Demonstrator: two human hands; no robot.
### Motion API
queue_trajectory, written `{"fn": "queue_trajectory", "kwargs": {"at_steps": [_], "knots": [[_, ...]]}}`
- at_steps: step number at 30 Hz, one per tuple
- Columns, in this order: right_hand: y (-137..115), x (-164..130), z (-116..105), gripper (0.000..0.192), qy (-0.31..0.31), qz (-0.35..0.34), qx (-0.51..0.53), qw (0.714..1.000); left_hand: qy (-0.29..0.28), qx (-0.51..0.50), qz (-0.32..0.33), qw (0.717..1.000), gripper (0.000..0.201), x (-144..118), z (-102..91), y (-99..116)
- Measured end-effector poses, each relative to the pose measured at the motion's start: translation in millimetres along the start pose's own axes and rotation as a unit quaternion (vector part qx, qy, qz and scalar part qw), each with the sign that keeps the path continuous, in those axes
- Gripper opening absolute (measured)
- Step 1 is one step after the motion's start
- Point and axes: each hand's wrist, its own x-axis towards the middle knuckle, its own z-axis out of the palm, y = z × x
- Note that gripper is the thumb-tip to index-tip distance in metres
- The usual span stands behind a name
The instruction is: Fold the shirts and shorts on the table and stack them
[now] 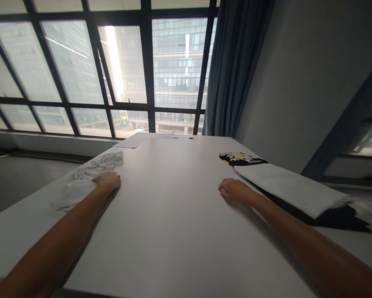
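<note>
My left hand (pixel 107 182) rests at the right edge of a crumpled white cloth (pixel 97 165) on the left side of the table. Its fingers look spread toward the cloth, a little blurred, and no firm grip on it shows. Across the table, my right hand (pixel 237 191) lies low on the white surface with its fingers curled in and nothing visible in them. Just beyond and to the right of it is a folded white cloth (pixel 291 186) over dark fabric (pixel 341 217). A black printed fabric piece with white and yellow shapes (pixel 240 158) sticks out at its far end.
The long white table (pixel 170 231) runs away from me toward the windows (pixel 179 62). Sheets of paper (pixel 133 140) lie at its far left, near a dark round hole (pixel 191 138). A blue curtain (pixel 232 70) and a wall border the right side.
</note>
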Motion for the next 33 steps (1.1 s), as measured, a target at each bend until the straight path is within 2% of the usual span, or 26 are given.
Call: {"fn": "queue_trajectory", "kwargs": {"at_steps": [1, 3, 6, 8, 10, 12, 14, 15, 16, 17, 21, 22, 24, 26, 27, 31, 33], "knots": [[-9.1, -5.2, -3.6, 0.024, -0.011, 0.0, 0.005, 1.0, -0.008, 0.015, -0.01, 1.0, 0.026, -1.8, 4.9, 2.5], [-24.1, -10.6, -12.4, 0.027, -0.015, 0.004, 0.017, 1.0, -0.031, 0.031, 0.004, 0.999, 0.026, -8.2, 18.8, 21.4], [-41.5, -10.5, -23.2, 0.03, 0.011, 0.005, 0.05, 0.999, -0.078, 0.002, 0.109, 0.991, 0.034, -29.4, 45.4, 78.3], [-50.6, -8.9, -25.1, 0.032, 0.045, 0.006, 0.08, 0.996, -0.123, -0.041, 0.208, 0.97, 0.04, -53.6, 61.9, 124.3], [-56.2, -8.3, -21.1, 0.036, 0.089, 0.008, 0.106, 0.99, -0.187, -0.082, 0.31, 0.929, 0.041, -82.7, 73.6, 165.1], [-56.8, -9.2, -12.2, 0.038, 0.126, -0.006, 0.125, 0.984, -0.253, -0.109, 0.392, 0.878, 0.036, -109.0, 78.4, 192.1], [-52.6, -11.6, -1.5, 0.043, 0.142, -0.051, 0.139, 0.979, -0.346, -0.164, 0.462, 0.8, 0.038, -124.0, 75.6, 200.6], [-49.4, -13.2, 3.2, 0.047, 0.143, -0.075, 0.143, 0.976, -0.377, -0.189, 0.475, 0.772, 0.04, -125.5, 71.6, 198.0], [-46.1, -14.9, 7.0, 0.05, 0.141, -0.093, 0.145, 0.975, -0.394, -0.207, 0.474, 0.76, 0.042, -122.7, 66.2, 191.4], [-43.0, -16.7, 9.3, 0.053, 0.137, -0.103, 0.144, 0.975, -0.391, -0.215, 0.46, 0.768, 0.044, -116.1, 59.8, 181.5], [-33.9, -23.0, 5.2, 0.04, 0.091, -0.058, 0.118, 0.987, -0.256, -0.132, 0.358, 0.888, 0.048, -70.6, 34.2, 127.2], [-31.5, -24.3, 2.4, 0.042, 0.081, -0.047, 0.114, 0.989, -0.21, -0.114, 0.32, 0.917, 0.05, -60.4, 29.7, 114.3], [-24.7, -26.6, -1.8, 0.061, 0.071, -0.037, 0.106, 0.991, -0.122, -0.101, 0.257, 0.953, 0.053, -46.4, 23.7, 93.5], [-15.1, -28.7, -2.1, 0.071, 0.068, -0.025, 0.095, 0.993, -0.051, -0.106, 0.218, 0.969, 0.053, -40.6, 20.7, 80.6], [-9.7, -29.5, -0.7, 0.067, 0.065, -0.009, 0.087, 0.994, -0.025, -0.109, 0.208, 0.972, 0.052, -39.6, 20.0, 76.8], [8.3, -30.3, 5.6, 0.027, 0.056, 0.071, 0.065, 0.994, 0.041, -0.106, 0.173, 0.978, 0.052, -36.6, 17.7, 69.0], [13.9, -30.6, 3.0, 0.023, 0.058, 0.103, 0.058, 0.991, 0.052, -0.106, 0.156, 0.981, 0.052, -34.4, 13.3, 63.8]]}}
